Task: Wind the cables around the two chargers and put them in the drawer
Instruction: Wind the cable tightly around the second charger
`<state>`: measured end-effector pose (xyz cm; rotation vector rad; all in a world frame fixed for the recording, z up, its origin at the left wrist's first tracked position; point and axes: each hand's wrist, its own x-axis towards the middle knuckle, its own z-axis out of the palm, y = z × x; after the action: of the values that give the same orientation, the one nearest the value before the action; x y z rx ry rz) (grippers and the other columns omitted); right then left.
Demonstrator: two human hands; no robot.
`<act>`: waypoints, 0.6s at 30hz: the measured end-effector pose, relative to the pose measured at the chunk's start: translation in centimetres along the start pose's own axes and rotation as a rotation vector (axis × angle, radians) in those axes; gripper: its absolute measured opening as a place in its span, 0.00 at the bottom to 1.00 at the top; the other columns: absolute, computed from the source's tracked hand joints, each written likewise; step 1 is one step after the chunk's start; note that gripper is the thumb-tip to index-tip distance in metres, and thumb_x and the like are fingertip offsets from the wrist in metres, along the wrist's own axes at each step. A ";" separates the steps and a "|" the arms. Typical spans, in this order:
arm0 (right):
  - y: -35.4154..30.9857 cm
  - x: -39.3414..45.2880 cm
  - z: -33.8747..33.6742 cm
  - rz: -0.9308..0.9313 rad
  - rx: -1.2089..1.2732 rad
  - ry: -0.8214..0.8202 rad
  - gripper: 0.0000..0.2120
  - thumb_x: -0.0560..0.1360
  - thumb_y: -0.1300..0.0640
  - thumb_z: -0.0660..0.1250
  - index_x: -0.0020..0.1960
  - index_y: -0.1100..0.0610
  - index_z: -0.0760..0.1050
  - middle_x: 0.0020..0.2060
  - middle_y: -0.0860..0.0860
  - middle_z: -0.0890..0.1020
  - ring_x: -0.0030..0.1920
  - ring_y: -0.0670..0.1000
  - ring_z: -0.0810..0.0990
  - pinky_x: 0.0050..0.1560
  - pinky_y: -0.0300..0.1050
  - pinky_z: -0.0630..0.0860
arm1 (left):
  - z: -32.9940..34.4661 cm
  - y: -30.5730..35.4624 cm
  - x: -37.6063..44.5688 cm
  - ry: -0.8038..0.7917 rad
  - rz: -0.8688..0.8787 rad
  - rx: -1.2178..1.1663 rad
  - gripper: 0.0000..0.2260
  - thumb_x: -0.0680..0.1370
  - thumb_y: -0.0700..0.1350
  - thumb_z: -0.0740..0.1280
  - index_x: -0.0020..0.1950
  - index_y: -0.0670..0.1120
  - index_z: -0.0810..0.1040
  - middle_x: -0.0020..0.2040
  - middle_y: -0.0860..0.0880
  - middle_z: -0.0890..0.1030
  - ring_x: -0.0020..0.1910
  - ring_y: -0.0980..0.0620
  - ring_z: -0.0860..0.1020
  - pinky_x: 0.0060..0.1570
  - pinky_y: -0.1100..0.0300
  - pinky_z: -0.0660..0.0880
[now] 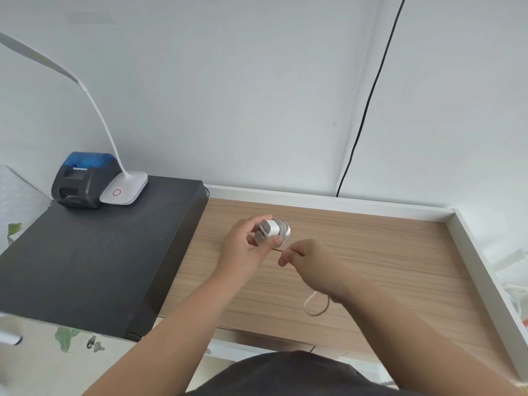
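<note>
Over the wooden counter [371, 252], the right hand [308, 261] pinches the loose cable [315, 305] taut (a tail dangles below), while the left hand [245, 244] clasps the half-wound charger [274, 228], steadying it for another turn.

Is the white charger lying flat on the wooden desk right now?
No, the left hand holds the charger up above the wooden desk, while the right hand pinches its cable.
</note>
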<state>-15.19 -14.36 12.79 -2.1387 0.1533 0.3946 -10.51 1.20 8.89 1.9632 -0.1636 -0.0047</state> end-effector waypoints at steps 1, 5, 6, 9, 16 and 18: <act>-0.1 -0.2 -0.9 -0.037 -0.068 0.000 0.13 0.80 0.54 0.60 0.44 0.55 0.82 0.17 0.43 0.68 0.18 0.41 0.65 0.24 0.35 0.60 | -0.1 -0.2 -0.1 -0.018 0.026 0.033 0.19 0.69 0.52 0.77 0.58 0.62 0.78 0.51 0.55 0.79 0.40 0.59 0.78 0.42 0.73 0.71; 0.1 0.0 -3.6 -0.180 -0.292 0.015 0.11 0.78 0.54 0.63 0.42 0.53 0.82 0.25 0.45 0.72 0.25 0.44 0.68 0.30 0.40 0.65 | -0.5 -0.1 -0.6 -0.167 0.098 0.151 0.21 0.70 0.56 0.74 0.61 0.63 0.76 0.51 0.55 0.78 0.40 0.62 0.74 0.43 0.69 0.69; 0.2 0.1 -4.2 -0.230 -0.348 0.021 0.10 0.77 0.53 0.64 0.42 0.53 0.82 0.26 0.45 0.73 0.26 0.44 0.68 0.31 0.40 0.65 | -0.6 0.0 -0.8 -0.211 0.113 0.184 0.21 0.70 0.57 0.74 0.62 0.62 0.76 0.50 0.56 0.78 0.40 0.63 0.74 0.43 0.69 0.68; 0.8 0.5 -5.3 -0.402 -0.482 -0.025 0.07 0.76 0.51 0.67 0.44 0.51 0.82 0.23 0.42 0.73 0.27 0.43 0.70 0.32 0.37 0.64 | -0.9 0.8 -1.3 -0.354 0.128 0.261 0.21 0.70 0.57 0.74 0.62 0.61 0.76 0.48 0.60 0.76 0.40 0.68 0.72 0.42 0.71 0.68; 4.2 2.2 -5.7 -0.465 -0.086 -0.113 0.05 0.75 0.52 0.69 0.41 0.48 0.82 0.33 0.49 0.82 0.34 0.50 0.77 0.40 0.46 0.74 | -1.8 2.0 -2.0 -0.595 0.005 0.087 0.18 0.71 0.53 0.75 0.59 0.65 0.78 0.50 0.53 0.83 0.44 0.57 0.78 0.52 0.57 0.78; 4.5 1.7 -5.0 -0.459 0.143 -0.168 0.07 0.77 0.54 0.66 0.42 0.54 0.82 0.35 0.49 0.83 0.38 0.47 0.79 0.43 0.41 0.75 | -1.9 2.3 -2.1 -0.593 -0.017 -0.010 0.18 0.72 0.49 0.75 0.59 0.63 0.79 0.51 0.49 0.82 0.47 0.50 0.77 0.55 0.51 0.78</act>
<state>-13.61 -21.00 11.30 -1.9164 -0.3883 0.2800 -12.69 2.29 11.62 1.9038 -0.5304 -0.6000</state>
